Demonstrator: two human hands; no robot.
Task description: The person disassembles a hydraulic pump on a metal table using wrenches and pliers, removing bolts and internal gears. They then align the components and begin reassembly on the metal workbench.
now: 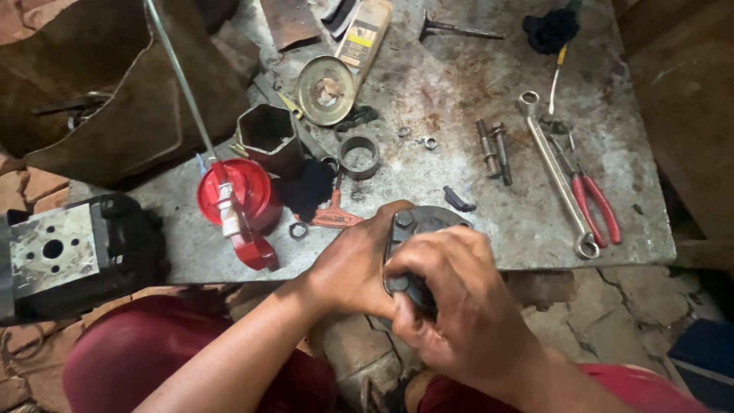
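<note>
Held part: a dark metal housing [419, 229], roundish with a bolt head showing on its upper face, held at the near edge of the table [459, 61], just above the person's lap.
Long axis: it runs from the table edge down toward the person, the broad rounded end pointing away, up the picture; the lower end is hidden inside the hands.
Left hand [355, 264]: its grip is closed round the left side of the housing, thumb lying over the top edge.
Right hand [459, 302]: its grip is closed over the lower part of the housing, fingers curled tight, covering what lies beneath.
Left of the hands: a red oil can [237, 195] with a long thin spout stands on the table, with a hexagonal metal socket [267, 138] just behind it.
Ahead of the hands: a short metal ring [358, 157], a round pulley disc [326, 90], and a small orange-handled tool [332, 218] near the left hand.
Right side: two bolts [495, 149] lie side by side, a long ring spanner [554, 176] lies slantwise, and red-handled pliers [592, 199] touch it.
Far left: a heavy grey machine block [57, 256] sits beside the table, well apart from the hands.
</note>
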